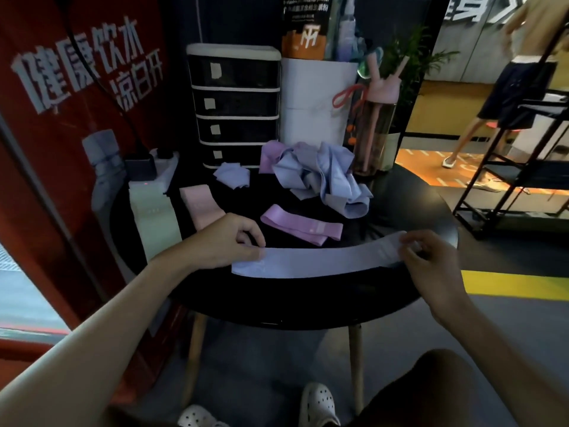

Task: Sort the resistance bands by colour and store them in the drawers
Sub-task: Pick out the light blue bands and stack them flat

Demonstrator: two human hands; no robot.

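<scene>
We hold a pale blue band (314, 262) flat along the near edge of the round black table (412, 208), one end in each hand. Our left hand (226, 240) lies over the band's left end with its fingers curled. The thumb and forefinger close on the upper edge there, and the end itself runs out of sight beneath the palm. Our right hand (431, 260) pinches the right end between its thumb and bent fingers (411, 241), so that a short piece of band shows past the fingertips. Between the two hands the band lies straight and touches the tabletop.

Just beyond it a purple band (303, 227) lies flat and folded, apart from both hands. A pink band (201, 207) lies further left, its near end close to our left knuckles, and a pale green band (155, 217) hangs over the table's left edge. A small folded blue band (232, 175) sits near the back. Beside it is a loose heap of blue and lilac bands (323, 177).

The drawer unit (235, 106) stands at the back of the table with all its drawers closed. To its right are a white container (317, 100) and a pink-capped bottle (377, 118).
</scene>
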